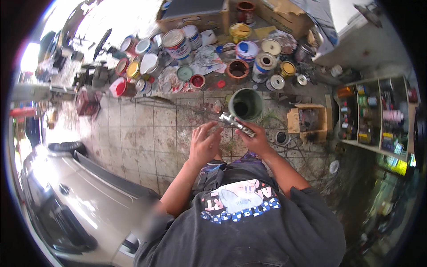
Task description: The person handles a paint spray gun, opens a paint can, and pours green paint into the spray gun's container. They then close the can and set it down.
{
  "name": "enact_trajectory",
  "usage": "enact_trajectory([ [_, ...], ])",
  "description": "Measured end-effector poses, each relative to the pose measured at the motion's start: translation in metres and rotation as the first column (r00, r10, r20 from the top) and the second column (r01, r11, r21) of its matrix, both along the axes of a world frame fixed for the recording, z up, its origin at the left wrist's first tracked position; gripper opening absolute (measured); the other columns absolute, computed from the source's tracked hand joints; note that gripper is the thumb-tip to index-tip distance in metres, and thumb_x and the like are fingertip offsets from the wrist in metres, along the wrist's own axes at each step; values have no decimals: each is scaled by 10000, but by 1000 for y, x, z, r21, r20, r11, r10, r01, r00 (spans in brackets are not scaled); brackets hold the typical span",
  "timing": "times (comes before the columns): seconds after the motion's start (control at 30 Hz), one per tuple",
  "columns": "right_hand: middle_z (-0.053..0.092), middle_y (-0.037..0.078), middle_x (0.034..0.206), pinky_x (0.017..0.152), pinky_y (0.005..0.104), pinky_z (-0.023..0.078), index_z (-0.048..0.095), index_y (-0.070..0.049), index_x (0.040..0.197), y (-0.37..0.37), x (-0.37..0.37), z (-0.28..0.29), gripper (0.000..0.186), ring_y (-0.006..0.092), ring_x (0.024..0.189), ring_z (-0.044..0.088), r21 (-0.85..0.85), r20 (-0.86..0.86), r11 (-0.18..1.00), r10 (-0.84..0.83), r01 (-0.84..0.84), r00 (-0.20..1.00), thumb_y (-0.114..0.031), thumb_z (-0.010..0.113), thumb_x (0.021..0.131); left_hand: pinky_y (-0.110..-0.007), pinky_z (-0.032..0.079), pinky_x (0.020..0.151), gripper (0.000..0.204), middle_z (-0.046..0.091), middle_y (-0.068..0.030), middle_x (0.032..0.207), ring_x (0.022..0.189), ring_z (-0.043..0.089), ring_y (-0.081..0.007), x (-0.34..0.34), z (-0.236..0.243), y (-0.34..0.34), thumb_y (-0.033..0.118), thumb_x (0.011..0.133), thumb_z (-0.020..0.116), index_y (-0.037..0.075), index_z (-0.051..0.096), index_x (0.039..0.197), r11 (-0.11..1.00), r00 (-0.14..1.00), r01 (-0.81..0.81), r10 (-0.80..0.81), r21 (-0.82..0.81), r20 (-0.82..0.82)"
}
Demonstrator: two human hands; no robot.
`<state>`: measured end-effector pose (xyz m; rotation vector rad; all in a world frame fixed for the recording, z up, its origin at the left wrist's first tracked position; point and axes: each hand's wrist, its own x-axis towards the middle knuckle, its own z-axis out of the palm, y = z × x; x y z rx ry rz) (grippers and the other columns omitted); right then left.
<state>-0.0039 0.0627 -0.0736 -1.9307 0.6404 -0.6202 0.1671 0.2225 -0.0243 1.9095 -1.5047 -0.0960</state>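
Right hand (257, 139) closed around a small metal tool (238, 124), fingers wrapped on its lower end. Tool silver, long and slim, lying slantwise from upper left to lower right, its upper end just below the rim of a green bucket (246, 104) (exact kind of tool too blurred to tell). Left hand (203, 144) open, fingers spread apart and slightly curled, fingertips close to the tool's upper end; contact cannot be told. Both hands held in front of the chest, above a tiled floor (147, 133) stained with paint. Bucket standing upright on the tiles, dark inside, just beyond the hands. Beyond it, a crowded row of paint cans (178, 44), some open with red, yellow or brown inside, some lidded. Small cardboard box (307, 120) to the right of the bucket, holding dark parts. Shelf unit (373, 115) further right, stocked with small cans. Pale car body (75, 196) at lower left.
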Motion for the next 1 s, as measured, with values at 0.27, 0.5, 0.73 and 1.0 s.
enact_trajectory([
  [0.27, 755, 141, 1228, 985, 340, 524, 707, -82, 1326, -18, 17, 12, 435, 222, 1149, 707, 76, -143, 993, 102, -92, 984, -200, 816, 921, -429, 522, 931, 206, 726, -110, 1130, 1066, 681, -336, 30, -57, 66, 94, 895, 728, 75, 757, 1098, 953, 910, -278, 302, 124, -285],
  [0.5, 770, 123, 1190, 944, 340, 546, 755, -88, 1251, 1, 51, 0, 399, 242, 1090, 744, 47, -209, 987, 158, -151, 965, -164, 854, 872, -433, 514, 919, 140, 732, -105, 1042, 1010, 688, -321, 55, -92, 114, 110, 913, 691, 64, 767, 1021, 921, 828, -321, 385, 220, -407],
  [0.73, 750, 119, 1147, 780, 322, 587, 695, 27, 1306, 20, 74, 42, 456, 241, 966, 758, 388, -79, 906, 219, -172, 973, -109, 835, 894, -309, 539, 870, 270, 765, -95, 1125, 1036, 696, -141, 96, -68, 127, 199, 991, 705, 2, 750, 1170, 904, 276, -265, 403, 334, -873],
  [1.0, 733, 215, 986, 518, 336, 570, 603, -13, 1361, 52, 100, 117, 853, 282, 674, 702, 404, 162, 860, 268, -312, 950, -628, 812, 808, -342, 532, 917, 417, 699, -128, 1226, 1069, 684, -195, 111, 47, 109, 225, 976, 729, 12, 689, 1332, 953, 229, -166, -211, -252, -950],
])
